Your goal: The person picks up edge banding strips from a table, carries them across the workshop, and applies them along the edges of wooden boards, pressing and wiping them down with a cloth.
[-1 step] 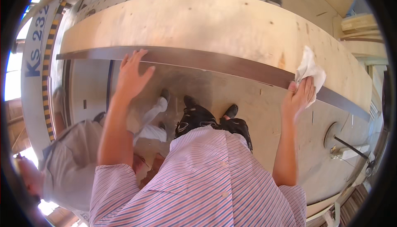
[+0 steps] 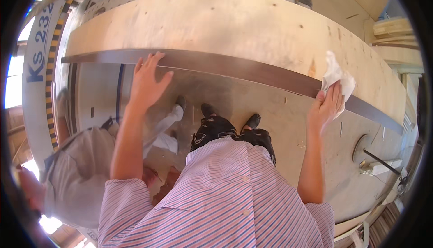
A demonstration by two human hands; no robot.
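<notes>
In the head view, I have the dark brown strip point(image 2: 234, 67) running along the near edge of the long pale wood panel point(image 2: 216, 22), a placement that appears to leave its face accessible along most of its length. My left hand point(image 2: 149, 84) is open, thumb spread and fingertips at the strip's left portion, probably to steady that side, although I cannot tell how firmly they press. My right hand point(image 2: 328, 106) grips a bunched white cloth point(image 2: 347, 84) against the strip's right portion, presumably so that fabric rather than bare fingers bears on it.
</notes>
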